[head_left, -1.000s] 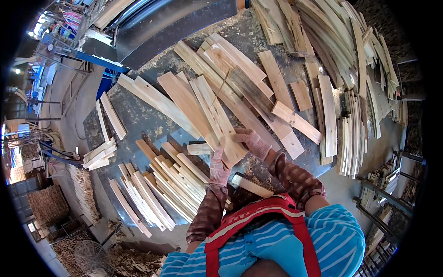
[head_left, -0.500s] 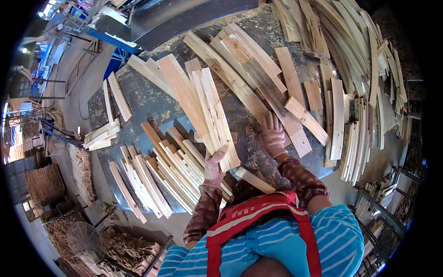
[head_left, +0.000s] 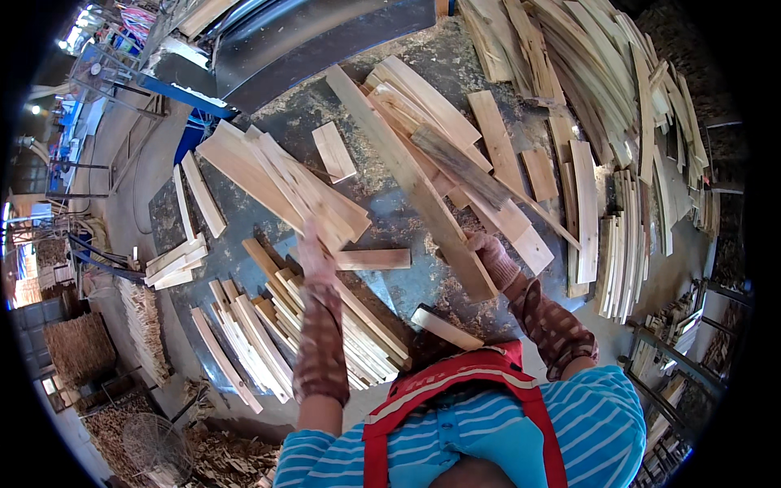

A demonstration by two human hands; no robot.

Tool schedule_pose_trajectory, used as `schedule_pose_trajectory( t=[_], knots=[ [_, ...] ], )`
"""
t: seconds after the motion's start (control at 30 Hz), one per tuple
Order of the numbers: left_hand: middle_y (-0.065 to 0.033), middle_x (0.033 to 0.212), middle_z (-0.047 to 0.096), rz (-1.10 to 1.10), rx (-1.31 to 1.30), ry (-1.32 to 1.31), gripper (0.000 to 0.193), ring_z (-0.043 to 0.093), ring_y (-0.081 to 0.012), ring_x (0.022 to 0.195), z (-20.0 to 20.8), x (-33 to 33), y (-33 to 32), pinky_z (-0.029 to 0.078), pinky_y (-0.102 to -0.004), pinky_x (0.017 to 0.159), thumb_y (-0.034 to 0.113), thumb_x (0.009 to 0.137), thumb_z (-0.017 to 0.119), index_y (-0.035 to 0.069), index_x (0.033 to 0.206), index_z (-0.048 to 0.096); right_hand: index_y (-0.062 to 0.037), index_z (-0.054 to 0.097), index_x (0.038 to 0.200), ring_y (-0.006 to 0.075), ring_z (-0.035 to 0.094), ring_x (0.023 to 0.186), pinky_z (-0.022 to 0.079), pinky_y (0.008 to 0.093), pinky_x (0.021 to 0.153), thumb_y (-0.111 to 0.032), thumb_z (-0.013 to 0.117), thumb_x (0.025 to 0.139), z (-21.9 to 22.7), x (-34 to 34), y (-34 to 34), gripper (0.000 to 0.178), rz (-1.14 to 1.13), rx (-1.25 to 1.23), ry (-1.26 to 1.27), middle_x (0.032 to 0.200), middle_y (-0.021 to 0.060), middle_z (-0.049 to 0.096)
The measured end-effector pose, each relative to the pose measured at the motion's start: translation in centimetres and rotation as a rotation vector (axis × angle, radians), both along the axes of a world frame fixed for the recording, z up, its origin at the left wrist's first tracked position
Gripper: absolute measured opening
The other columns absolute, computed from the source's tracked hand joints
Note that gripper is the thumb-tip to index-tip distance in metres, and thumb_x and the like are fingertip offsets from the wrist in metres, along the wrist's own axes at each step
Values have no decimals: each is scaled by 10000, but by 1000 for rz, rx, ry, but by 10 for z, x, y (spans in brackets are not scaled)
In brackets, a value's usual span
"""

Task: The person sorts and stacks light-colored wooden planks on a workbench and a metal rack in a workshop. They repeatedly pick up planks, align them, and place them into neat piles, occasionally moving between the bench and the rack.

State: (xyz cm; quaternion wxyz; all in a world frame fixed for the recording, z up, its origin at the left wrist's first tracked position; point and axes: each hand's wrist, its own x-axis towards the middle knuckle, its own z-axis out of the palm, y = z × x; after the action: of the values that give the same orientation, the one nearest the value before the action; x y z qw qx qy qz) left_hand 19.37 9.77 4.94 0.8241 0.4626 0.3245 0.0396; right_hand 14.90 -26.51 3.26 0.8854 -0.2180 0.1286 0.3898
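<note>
My left hand, in a pale glove and blurred by motion, touches the near end of a pale wooden board. This board lies over wider boards at the left of the dark table; the blur hides how the fingers are set. My right hand, gloved too, is closed on the right edge of a long brown wooden board near its close end, with some fingers hidden by the wood. Right of that board, a dark grey strip rests across several lighter boards.
Narrow strips lie in rows at the table's near left. A short block and a flat piece are on the table's middle. A large board pile stands at the far right, below a dark machine in the back.
My left hand and the pale board have moved left and away from me. My right hand, earlier spread on the boards, now grips the long brown board, whose near end has come closer.
</note>
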Motion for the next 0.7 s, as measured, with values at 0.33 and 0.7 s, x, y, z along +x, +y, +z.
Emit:
schedule_pose_trajectory(
  t=[0.33,0.7],
  knots=[
    [-95,1057,679,269,275,173,340,686,-262,886,-70,6,68,577,-392,731,216,965,619,44,1257,616,35,519,1383,249,710,1010,571,339,870,-277,758,836,39,3,21,673,123,-225,-124,1148,141,690],
    [-108,1224,652,332,198,77,520,660,-227,1031,-6,-139,-5,590,-351,818,142,965,632,-4,1443,487,-90,488,1454,433,603,1130,498,498,967,-312,790,741,77,-57,63,806,349,-1742,-1124,1357,226,563]
  ],
)
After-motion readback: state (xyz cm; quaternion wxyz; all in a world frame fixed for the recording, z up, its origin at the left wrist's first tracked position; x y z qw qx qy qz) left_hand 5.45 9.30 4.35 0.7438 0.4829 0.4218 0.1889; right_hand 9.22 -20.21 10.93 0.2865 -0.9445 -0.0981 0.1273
